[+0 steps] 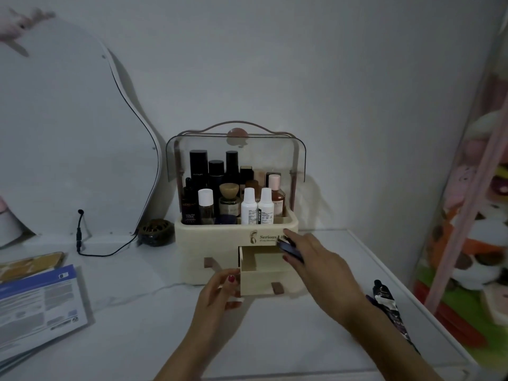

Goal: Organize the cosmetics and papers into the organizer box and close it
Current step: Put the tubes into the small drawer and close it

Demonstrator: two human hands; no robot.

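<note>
A: Step in hand, as I judge it: loading a small cosmetic into the drawer. The cream plastic organizer box with the clear flip-up lid [236, 232] stands against the wall, lid raised, its top tray full of upright bottles. Its right-hand cream pull-out drawer [262, 279] is drawn out toward the person.

B: Hands?

A: Right hand [313, 259] reaches over the open drawer, fingers curled round a small dark flat cosmetic case [288, 250]. The case hangs just above the drawer's back right corner, touching nothing but the fingers. Left hand [220, 290] is at the drawer's left front corner, thumb and fingers bent against it. Whether it truly grips the wall or only steadies it, I cannot tell.

B: Next move?

A: Probably lower the case into the drawer cavity and let go, then push the drawer in; the left hand is placed for that.

B: What's left?

A: Plenty. The stack of blue-and-white printed papers [35, 306] lies far left on the white tabletop [275, 339], well apart from the box. A dark squeezed tube with white lettering [384, 301] lies to the right, near the right forearm. The lid is not yet down.
</note>
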